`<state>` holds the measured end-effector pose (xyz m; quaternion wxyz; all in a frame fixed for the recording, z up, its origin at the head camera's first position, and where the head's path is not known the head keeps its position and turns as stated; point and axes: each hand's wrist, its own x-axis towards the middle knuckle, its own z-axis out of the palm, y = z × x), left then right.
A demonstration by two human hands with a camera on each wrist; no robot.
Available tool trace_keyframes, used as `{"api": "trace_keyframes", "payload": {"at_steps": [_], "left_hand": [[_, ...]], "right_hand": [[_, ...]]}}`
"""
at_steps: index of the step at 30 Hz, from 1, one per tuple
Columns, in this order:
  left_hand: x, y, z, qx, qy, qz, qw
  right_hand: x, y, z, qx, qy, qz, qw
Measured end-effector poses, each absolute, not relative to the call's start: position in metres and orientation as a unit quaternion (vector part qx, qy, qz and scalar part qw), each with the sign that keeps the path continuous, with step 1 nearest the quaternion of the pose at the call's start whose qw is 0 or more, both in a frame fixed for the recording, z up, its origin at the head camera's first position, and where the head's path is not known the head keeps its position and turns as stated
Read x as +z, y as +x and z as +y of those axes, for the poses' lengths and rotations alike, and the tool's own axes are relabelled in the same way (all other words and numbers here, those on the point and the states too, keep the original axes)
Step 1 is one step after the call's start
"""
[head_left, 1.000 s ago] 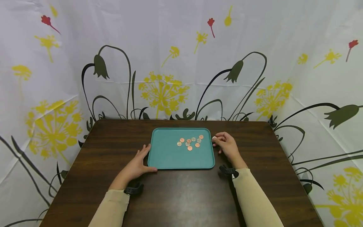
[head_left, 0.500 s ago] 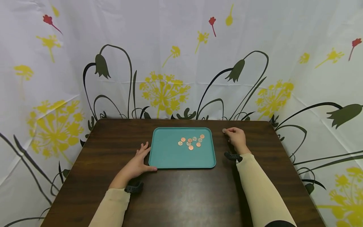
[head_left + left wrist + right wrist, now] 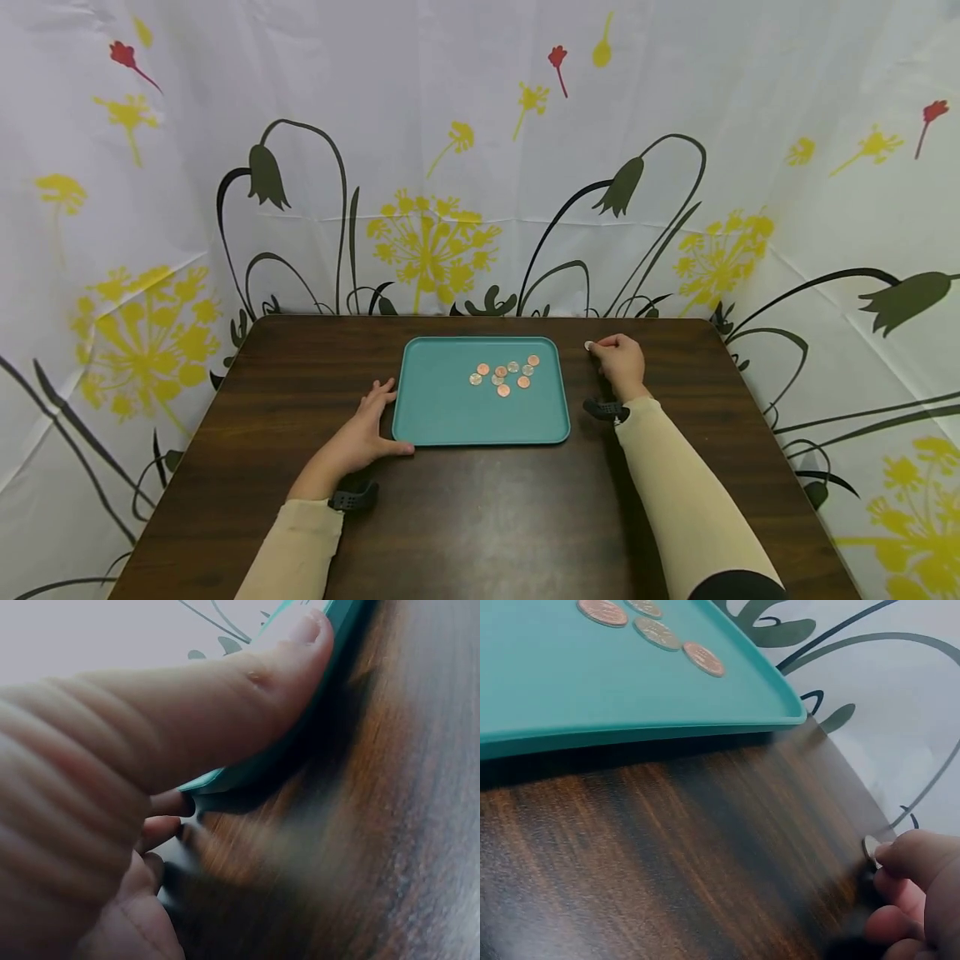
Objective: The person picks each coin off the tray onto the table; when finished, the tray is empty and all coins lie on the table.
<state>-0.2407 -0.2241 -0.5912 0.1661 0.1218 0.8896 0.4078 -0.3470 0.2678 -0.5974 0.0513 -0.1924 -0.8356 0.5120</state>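
My right hand (image 3: 622, 364) pinches a silver-coloured coin (image 3: 588, 346) between thumb and forefinger, to the right of the tray near the table's back edge. In the right wrist view the coin (image 3: 869, 848) stands on edge at the fingertips, close over the wood. My left hand (image 3: 358, 439) rests at the near left corner of the teal tray (image 3: 442, 412), thumb along the front rim and fingers spread beside the left rim. The left wrist view shows that thumb (image 3: 247, 705) against the rim. Several copper and silver coins (image 3: 503, 390) lie flat in the tray's right half.
The tray sits on a dark wooden table (image 3: 480, 525). A white cloth (image 3: 465, 83) printed with flowers hangs behind the table and at both sides. Each wrist wears a black strap, the right strap (image 3: 606, 409) lying just off the tray's right side.
My right hand has moved from the tray's right rim to the right and back, carrying the coin. Over the last half second it has barely moved. Left hand and tray stay in place.
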Motion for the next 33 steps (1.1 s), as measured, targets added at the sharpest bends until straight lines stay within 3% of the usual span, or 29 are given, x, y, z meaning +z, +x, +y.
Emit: {"api": "trace_keyframes", "payload": {"at_steps": [10,18,33], "left_hand": [[-0.589,-0.241,-0.223,0.408,0.121,0.89,0.163],[-0.591,-0.24,-0.219,0.399,0.126,0.897,0.14],[-0.591,-0.238,-0.219,0.381,0.153,0.899,0.151]], "right_hand": [[-0.601,-0.32,0.251,0.612,-0.133,-0.775,0.086],[-0.601,-0.295,0.201,0.506,0.06,-0.86,0.021],[-0.603,-0.295,0.179,0.375,0.076,-0.924,0.016]]}}
